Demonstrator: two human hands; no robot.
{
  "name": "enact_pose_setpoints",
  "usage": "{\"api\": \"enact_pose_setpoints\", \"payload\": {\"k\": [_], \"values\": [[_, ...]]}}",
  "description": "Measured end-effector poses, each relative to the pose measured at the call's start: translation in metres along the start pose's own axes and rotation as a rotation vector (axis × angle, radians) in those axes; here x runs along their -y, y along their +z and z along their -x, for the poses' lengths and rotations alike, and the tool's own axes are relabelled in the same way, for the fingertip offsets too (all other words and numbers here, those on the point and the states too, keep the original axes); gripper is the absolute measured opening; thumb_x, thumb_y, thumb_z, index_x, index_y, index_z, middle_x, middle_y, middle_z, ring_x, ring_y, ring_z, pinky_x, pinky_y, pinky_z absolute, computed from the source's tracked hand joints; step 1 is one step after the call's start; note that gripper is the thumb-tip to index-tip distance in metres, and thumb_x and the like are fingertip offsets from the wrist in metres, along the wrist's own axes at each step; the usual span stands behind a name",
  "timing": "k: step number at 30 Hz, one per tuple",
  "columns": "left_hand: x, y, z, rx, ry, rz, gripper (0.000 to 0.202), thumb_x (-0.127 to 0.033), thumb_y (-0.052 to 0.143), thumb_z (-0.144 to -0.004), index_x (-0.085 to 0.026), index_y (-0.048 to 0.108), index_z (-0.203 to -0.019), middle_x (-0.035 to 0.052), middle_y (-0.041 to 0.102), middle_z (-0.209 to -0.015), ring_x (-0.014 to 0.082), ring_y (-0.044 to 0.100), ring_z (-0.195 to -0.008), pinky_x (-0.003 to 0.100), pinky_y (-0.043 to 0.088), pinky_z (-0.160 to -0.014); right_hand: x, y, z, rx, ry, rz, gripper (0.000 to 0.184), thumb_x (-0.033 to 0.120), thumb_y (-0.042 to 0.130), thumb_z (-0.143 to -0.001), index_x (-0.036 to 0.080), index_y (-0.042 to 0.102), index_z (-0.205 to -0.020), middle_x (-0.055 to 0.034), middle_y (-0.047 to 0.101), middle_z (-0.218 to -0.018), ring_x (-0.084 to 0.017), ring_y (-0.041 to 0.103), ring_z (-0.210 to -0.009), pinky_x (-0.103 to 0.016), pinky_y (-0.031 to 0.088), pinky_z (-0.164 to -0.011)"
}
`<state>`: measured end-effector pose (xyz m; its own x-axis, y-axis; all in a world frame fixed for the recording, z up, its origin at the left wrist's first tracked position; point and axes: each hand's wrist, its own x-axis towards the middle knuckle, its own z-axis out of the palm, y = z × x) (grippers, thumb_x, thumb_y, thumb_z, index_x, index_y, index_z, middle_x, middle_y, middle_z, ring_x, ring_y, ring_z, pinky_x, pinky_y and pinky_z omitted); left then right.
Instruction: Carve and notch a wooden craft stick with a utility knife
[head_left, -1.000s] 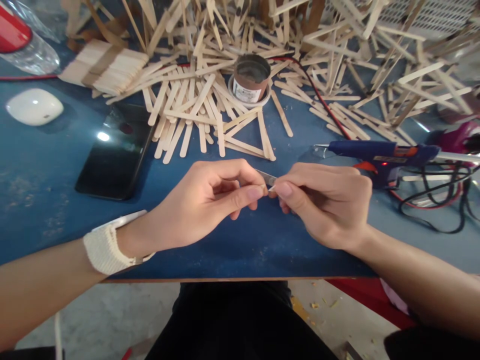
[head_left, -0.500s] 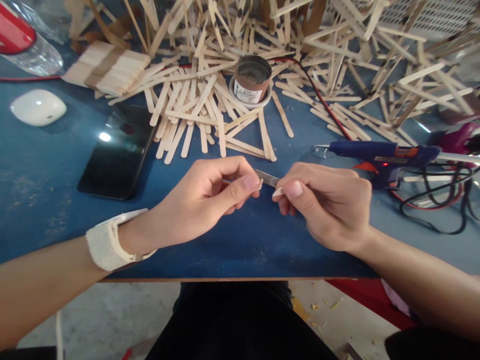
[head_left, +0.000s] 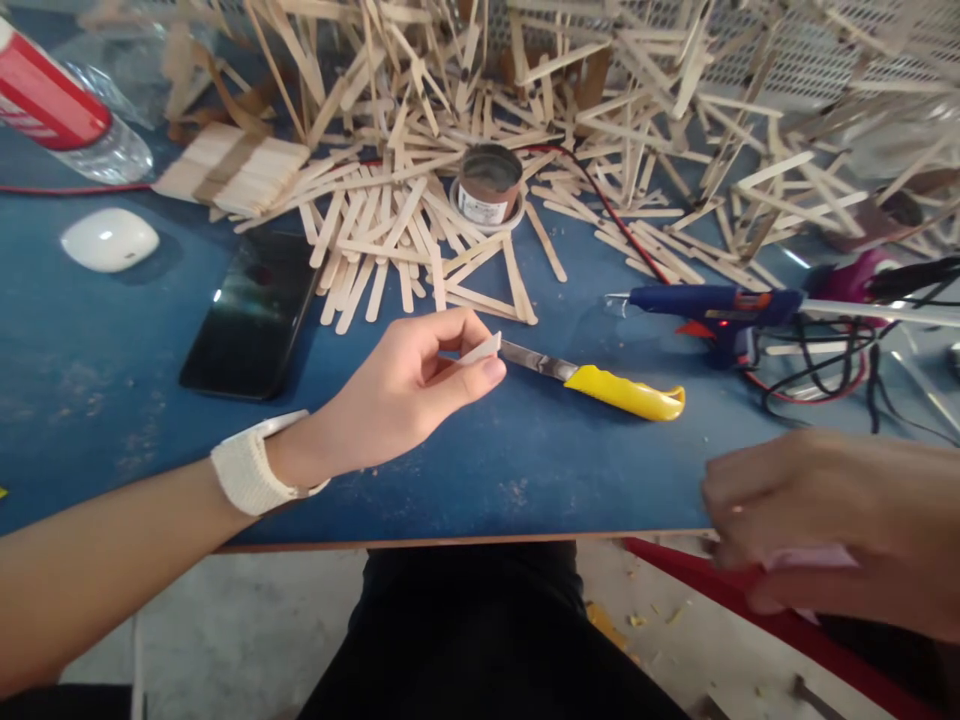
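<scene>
My left hand hovers over the blue table, thumb and forefinger pinched on a short piece of wooden stick. Just right of it a knife with a yellow handle lies flat on the table, its blade pointing at the stick piece. My right hand is low at the right, past the table's front edge and away from the knife. It is smeared by motion, so I cannot make out its fingers or whether it holds anything.
A blue glue gun with tangled cables lies at the right. Heaps of wooden sticks surround a small tin at the back. On the left are a black phone, a white oval object, a plastic bottle and a banded stick bundle.
My right hand has left the knife and the stick and swung down to the right, off the table. The knife now lies on the table. My left hand still pinches the stick piece.
</scene>
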<state>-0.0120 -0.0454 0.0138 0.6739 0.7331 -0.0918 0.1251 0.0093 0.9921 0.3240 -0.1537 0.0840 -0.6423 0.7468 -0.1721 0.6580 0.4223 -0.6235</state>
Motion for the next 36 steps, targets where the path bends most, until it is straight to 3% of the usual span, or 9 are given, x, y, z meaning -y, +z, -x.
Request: {"api": "enact_pose_setpoints", "payload": {"k": [1, 2, 6, 13, 17, 20, 27, 32, 36], "values": [[0.000, 0.000, 0.000, 0.002, 0.001, -0.005, 0.026, -0.035, 0.067, -0.107, -0.019, 0.058, -0.088, -0.0035, 0.048, -0.076, 0.0070, 0.045, -0.060, 0.021, 0.040, -0.051, 0.000, 0.001, -0.006, 0.226, -0.045, -0.131, 0.020, 0.026, 0.079, -0.099, 0.035, 0.075, -0.081, 0.0026, 0.071, -0.068, -0.008, 0.069, -0.059, -0.018, 0.054, -0.052], [0.000, 0.001, 0.000, 0.005, 0.003, -0.008, 0.026, -0.034, 0.067, -0.107, -0.019, 0.058, -0.088, -0.0035, 0.048, -0.077, 0.0067, 0.045, -0.060, 0.020, 0.040, -0.052, -0.001, 0.002, -0.014, 0.242, -0.048, -0.235, 0.019, 0.018, 0.078, -0.099, 0.032, 0.076, -0.086, 0.0029, 0.073, -0.071, -0.007, 0.070, -0.062, -0.018, 0.053, -0.054], [0.000, 0.001, 0.001, 0.010, 0.007, 0.006, 0.022, -0.029, 0.074, -0.102, -0.019, 0.060, -0.088, -0.0040, 0.051, -0.077, 0.0062, 0.047, -0.061, 0.019, 0.040, -0.051, -0.013, 0.013, -0.047, 0.002, -0.252, -0.627, 0.018, 0.019, 0.094, -0.082, 0.023, 0.078, -0.088, 0.0015, 0.076, -0.073, -0.008, 0.068, -0.063, -0.018, 0.055, -0.060], [0.000, -0.001, 0.002, 0.019, 0.010, -0.020, 0.023, -0.033, 0.072, -0.103, -0.020, 0.060, -0.089, -0.0038, 0.051, -0.079, 0.0065, 0.046, -0.062, 0.019, 0.041, -0.053, -0.028, 0.031, -0.068, -0.019, -0.327, -1.116, 0.059, 0.060, 0.085, -0.087, 0.022, 0.052, -0.058, 0.0085, 0.056, -0.049, -0.006, 0.061, -0.045, -0.014, 0.048, -0.051], [0.000, -0.003, 0.001, 0.011, 0.013, -0.055, 0.025, -0.034, 0.074, -0.101, -0.020, 0.059, -0.087, -0.0045, 0.049, -0.076, 0.0070, 0.045, -0.060, 0.020, 0.039, -0.052, -0.045, 0.043, -0.066, 0.139, -0.171, -1.106, 0.081, 0.095, 0.073, -0.063, 0.023, 0.043, -0.044, 0.0068, 0.052, -0.042, -0.006, 0.060, -0.040, -0.015, 0.046, -0.049], [0.000, -0.004, 0.000, 0.003, 0.003, -0.045, 0.027, -0.033, 0.079, -0.096, -0.020, 0.059, -0.086, -0.0050, 0.047, -0.076, 0.0069, 0.043, -0.061, 0.020, 0.039, -0.053, -0.056, 0.052, -0.064, 0.155, -0.125, -1.089, 0.085, 0.102, 0.066, -0.058, 0.023, 0.040, -0.042, 0.0049, 0.051, -0.041, -0.007, 0.062, -0.040, -0.017, 0.047, -0.050], [0.002, -0.003, -0.001, -0.006, -0.021, -0.038, 0.027, -0.031, 0.081, -0.094, -0.020, 0.058, -0.086, -0.0048, 0.048, -0.077, 0.0074, 0.042, -0.063, 0.019, 0.040, -0.055, -0.047, 0.049, -0.068, 0.091, -0.171, -1.146, 0.078, 0.088, 0.072, -0.074, 0.022, 0.043, -0.043, 0.0059, 0.051, -0.041, -0.006, 0.061, -0.041, -0.017, 0.048, -0.052], [0.001, -0.004, 0.000, -0.003, -0.020, -0.049, 0.027, -0.032, 0.082, -0.093, -0.020, 0.059, -0.086, -0.0043, 0.050, -0.076, 0.0079, 0.044, -0.062, 0.020, 0.039, -0.054, -0.035, 0.047, -0.083, 0.104, -0.289, -1.218, 0.075, 0.080, 0.089, -0.066, 0.023, 0.046, -0.045, 0.0050, 0.051, -0.041, -0.008, 0.057, -0.036, -0.016, 0.045, -0.043], [0.004, -0.002, 0.000, 0.002, -0.001, -0.068, 0.026, -0.034, 0.081, -0.094, -0.020, 0.060, -0.088, -0.0039, 0.052, -0.077, 0.0083, 0.045, -0.062, 0.021, 0.039, -0.055, -0.022, 0.044, -0.092, 0.047, -0.323, -1.284, 0.064, 0.058, 0.094, -0.079, 0.022, 0.047, -0.054, 0.0074, 0.051, -0.045, -0.007, 0.053, -0.033, -0.014, 0.040, -0.037]]}}
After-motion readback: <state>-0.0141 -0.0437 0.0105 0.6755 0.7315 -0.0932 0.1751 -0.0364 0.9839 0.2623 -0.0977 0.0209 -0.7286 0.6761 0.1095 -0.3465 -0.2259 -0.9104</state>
